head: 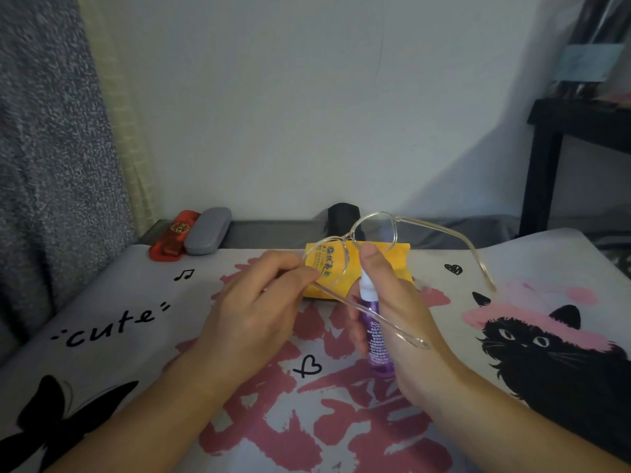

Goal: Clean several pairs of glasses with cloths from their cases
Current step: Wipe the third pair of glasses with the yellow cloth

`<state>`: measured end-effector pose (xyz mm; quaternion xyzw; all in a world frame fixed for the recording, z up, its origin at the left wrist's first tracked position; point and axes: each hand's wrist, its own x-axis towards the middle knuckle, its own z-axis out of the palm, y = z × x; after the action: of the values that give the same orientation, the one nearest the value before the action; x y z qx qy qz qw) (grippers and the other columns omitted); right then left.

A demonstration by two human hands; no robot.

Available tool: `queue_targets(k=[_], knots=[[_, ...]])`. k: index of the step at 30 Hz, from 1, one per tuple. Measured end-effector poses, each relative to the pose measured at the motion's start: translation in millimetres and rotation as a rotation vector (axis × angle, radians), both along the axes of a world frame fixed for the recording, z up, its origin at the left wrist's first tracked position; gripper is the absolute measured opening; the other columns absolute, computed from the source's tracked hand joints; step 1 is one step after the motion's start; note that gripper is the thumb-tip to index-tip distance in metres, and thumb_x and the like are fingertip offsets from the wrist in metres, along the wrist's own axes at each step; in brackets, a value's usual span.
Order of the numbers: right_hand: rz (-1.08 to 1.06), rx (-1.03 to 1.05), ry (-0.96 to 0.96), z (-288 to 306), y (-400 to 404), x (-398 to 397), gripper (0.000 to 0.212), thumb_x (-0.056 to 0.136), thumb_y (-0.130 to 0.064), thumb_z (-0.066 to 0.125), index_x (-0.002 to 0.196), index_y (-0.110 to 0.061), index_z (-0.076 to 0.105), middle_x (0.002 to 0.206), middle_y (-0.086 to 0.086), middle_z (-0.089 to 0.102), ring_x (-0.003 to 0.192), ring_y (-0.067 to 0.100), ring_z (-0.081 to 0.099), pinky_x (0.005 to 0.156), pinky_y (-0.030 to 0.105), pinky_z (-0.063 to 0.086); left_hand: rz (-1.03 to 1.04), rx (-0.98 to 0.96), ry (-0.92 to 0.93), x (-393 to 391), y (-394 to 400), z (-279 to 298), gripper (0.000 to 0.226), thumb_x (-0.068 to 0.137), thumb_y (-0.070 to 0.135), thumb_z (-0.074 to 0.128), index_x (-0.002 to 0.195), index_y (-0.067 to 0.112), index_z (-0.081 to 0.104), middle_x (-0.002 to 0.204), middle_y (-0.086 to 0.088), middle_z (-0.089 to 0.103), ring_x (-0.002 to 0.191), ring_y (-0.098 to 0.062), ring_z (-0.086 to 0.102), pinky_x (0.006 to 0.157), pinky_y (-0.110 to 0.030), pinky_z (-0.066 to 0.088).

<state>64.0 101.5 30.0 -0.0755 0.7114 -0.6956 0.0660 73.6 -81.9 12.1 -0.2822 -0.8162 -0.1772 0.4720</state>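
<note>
A pair of clear-framed glasses (375, 230) is held up over the table, arms unfolded. My left hand (252, 308) pinches the frame at its left lens rim. My right hand (392, 315) grips a small purple spray bottle (375, 336) with a white top, my thumb lying on the nozzle just below the right lens. A yellow cloth (341, 271) with printed text lies flat on the table behind my hands, partly hidden by them.
A red glasses case (172, 238) and a grey case (207, 235) lie side by side at the table's back left edge. A black case (341, 216) stands behind the yellow cloth. The tablecloth (119, 319) is printed with cats. A black shelf (573, 131) stands at the right.
</note>
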Motion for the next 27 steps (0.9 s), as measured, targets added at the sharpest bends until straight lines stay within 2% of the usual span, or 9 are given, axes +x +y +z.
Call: queue_targets(k=[3,9,13,16,19,21,23,27], knots=[[-0.014,0.028,0.043,2,2,6,0.095,0.082,-0.083,0.041,0.058,0.009,0.046,0.051,0.023,0.046,0.046,0.025,0.045,0.063,0.038,0.045,0.026,0.026,-0.002,1,1,1,0.013,0.093,-0.002,0.065,0.101,-0.001,0.075,0.103,-0.003,0.056,0.08,-0.022,0.061,0.072,-0.032,0.052],[0.005,0.081,0.052,6,0,9,0.101,0.069,-0.083,0.034,0.067,0.017,0.04,0.048,0.019,0.044,0.04,0.02,0.041,0.063,0.039,0.042,0.064,0.032,0.003,2,1,1,0.011,0.092,-0.001,0.067,0.099,-0.001,0.076,0.098,-0.009,0.062,0.085,-0.018,0.06,0.079,-0.021,0.05],[-0.004,0.113,0.03,9,1,11,0.089,0.084,-0.07,0.036,0.063,0.017,0.041,0.04,0.011,0.041,0.037,0.018,0.039,0.062,0.036,0.041,0.067,0.04,0.017,1,1,0,0.011,0.094,0.0,0.066,0.098,-0.001,0.076,0.096,-0.01,0.063,0.085,-0.018,0.06,0.082,-0.017,0.048],[-0.014,0.123,0.013,10,2,10,0.084,0.092,-0.061,0.039,0.065,0.019,0.044,0.043,0.015,0.041,0.035,0.018,0.037,0.057,0.032,0.04,0.06,0.046,0.021,-1,0,-1,0.011,0.093,-0.001,0.067,0.099,-0.001,0.076,0.098,-0.009,0.062,0.084,-0.018,0.061,0.079,-0.021,0.051],[-0.042,0.074,0.056,10,7,7,0.081,0.084,-0.065,0.036,0.058,0.011,0.046,0.046,0.02,0.041,0.04,0.023,0.039,0.05,0.029,0.039,0.072,0.054,0.012,-2,-2,-1,0.012,0.096,0.002,0.064,0.099,-0.002,0.075,0.097,-0.01,0.064,0.081,-0.019,0.061,0.075,-0.022,0.051],[-0.087,0.01,0.052,14,13,4,0.082,0.088,-0.071,0.036,0.055,0.003,0.047,0.048,0.022,0.041,0.042,0.026,0.038,0.049,0.032,0.039,0.087,0.076,-0.004,-4,-3,-1,0.014,0.097,0.003,0.062,0.099,-0.002,0.075,0.095,-0.011,0.064,0.08,-0.018,0.06,0.075,-0.018,0.049],[-0.163,-0.079,-0.012,19,21,-1,0.08,0.095,-0.072,0.037,0.053,-0.004,0.05,0.047,0.019,0.041,0.039,0.023,0.036,0.043,0.026,0.034,0.104,0.105,-0.014,-6,-6,0,0.012,0.096,0.002,0.063,0.098,-0.002,0.075,0.095,-0.01,0.064,0.081,-0.016,0.06,0.077,-0.015,0.046],[-0.217,-0.057,-0.018,19,29,-11,0.078,0.096,-0.07,0.036,0.053,-0.008,0.054,0.046,0.016,0.043,0.041,0.023,0.038,0.052,0.033,0.036,0.134,0.124,-0.01,-7,-11,0,0.011,0.094,0.0,0.065,0.098,0.0,0.075,0.095,-0.011,0.064,0.084,-0.015,0.059,0.082,-0.013,0.044]])
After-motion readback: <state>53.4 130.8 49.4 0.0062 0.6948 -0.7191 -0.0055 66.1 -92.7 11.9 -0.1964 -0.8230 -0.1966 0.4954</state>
